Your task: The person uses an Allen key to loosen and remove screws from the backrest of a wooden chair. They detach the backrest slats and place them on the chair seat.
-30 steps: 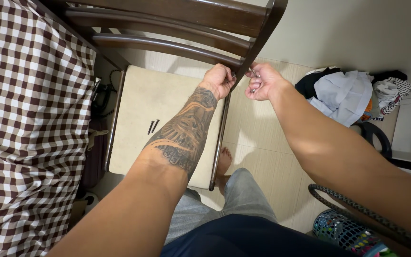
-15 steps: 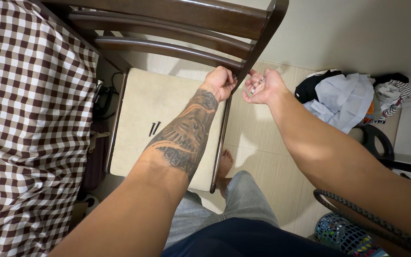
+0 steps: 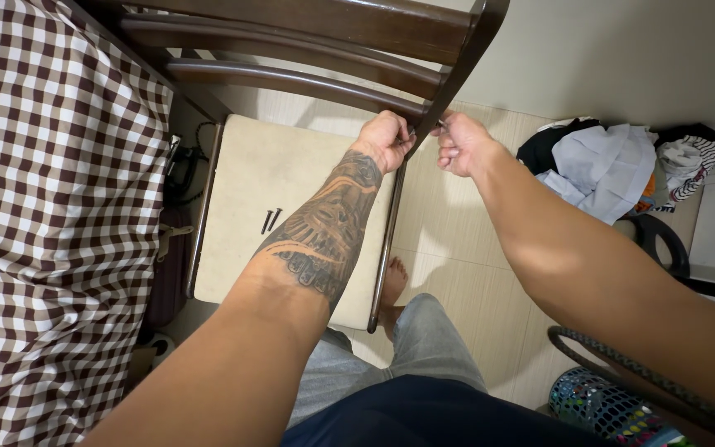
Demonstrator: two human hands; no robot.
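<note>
A dark wooden chair (image 3: 308, 33) with a cream seat cushion (image 3: 283, 178) stands in front of me. My left hand (image 3: 386, 139) is closed around a small metal piece pressed to the inner side of the chair's back post (image 3: 448, 83). On the outer side of the same post, my right hand (image 3: 459, 142) pinches a small metal tool or fastener; what it is stays hidden by the fingers. Two dark screws (image 3: 271, 220) lie loose on the cushion.
A brown and white checked cloth (image 3: 43, 207) hangs along the left. A heap of clothes (image 3: 614, 165) lies on the tiled floor at the right. A mesh basket (image 3: 614, 406) sits at the lower right. My bare foot (image 3: 392, 285) rests by the seat's edge.
Both hands stay at the chair's back post. My right hand has shifted slightly closer to the post; the left keeps its grip.
</note>
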